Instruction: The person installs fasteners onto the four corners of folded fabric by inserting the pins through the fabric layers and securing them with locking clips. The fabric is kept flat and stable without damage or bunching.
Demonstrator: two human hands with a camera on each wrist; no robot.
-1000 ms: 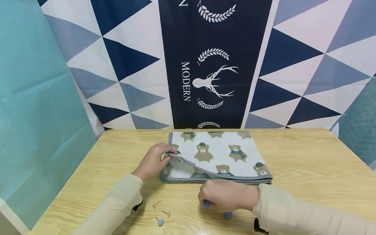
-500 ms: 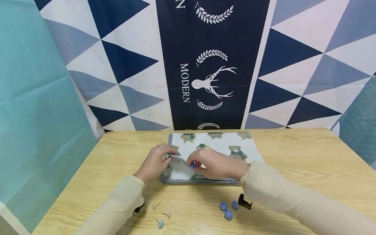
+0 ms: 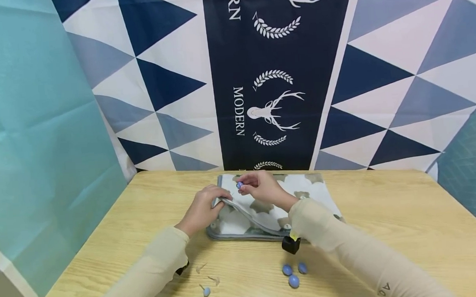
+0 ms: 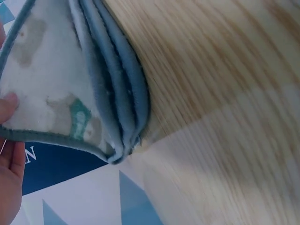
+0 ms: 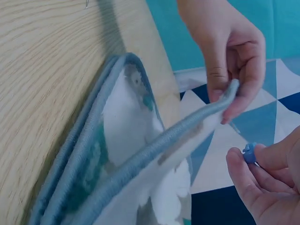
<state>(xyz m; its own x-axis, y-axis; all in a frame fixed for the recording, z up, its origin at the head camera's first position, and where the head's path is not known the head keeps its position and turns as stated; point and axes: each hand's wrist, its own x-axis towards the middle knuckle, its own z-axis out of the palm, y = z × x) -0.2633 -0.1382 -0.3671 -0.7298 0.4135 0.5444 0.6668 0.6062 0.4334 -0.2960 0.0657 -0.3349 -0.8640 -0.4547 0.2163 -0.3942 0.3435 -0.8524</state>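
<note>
A folded white blanket [image 3: 274,201] with brown bears and a grey border lies on the table. My left hand [image 3: 202,209] pinches its upper layer at the left corner, lifting the edge off the layers below. In the right wrist view, thumb and fingers of the left hand [image 5: 234,61] grip the grey border [image 5: 159,145]. My right hand [image 3: 265,190] is above the blanket, just right of the left hand. Between its thumb and fingers it pinches a small blue round cap [image 5: 249,152], held apart from the cloth. The left wrist view shows the stacked grey edges [image 4: 117,79].
Several blue round caps [image 3: 294,281] lie on the table in front of the right forearm. To their left are small pins [image 3: 214,280], one with a light blue head [image 3: 206,291]. A patterned curtain [image 3: 266,74] hangs behind the table [image 3: 390,230].
My right hand has come up from the table with a blue cap, crossed to the lifted corner, then moved farther back over the blanket. The left hand keeps its grip on the edge.
</note>
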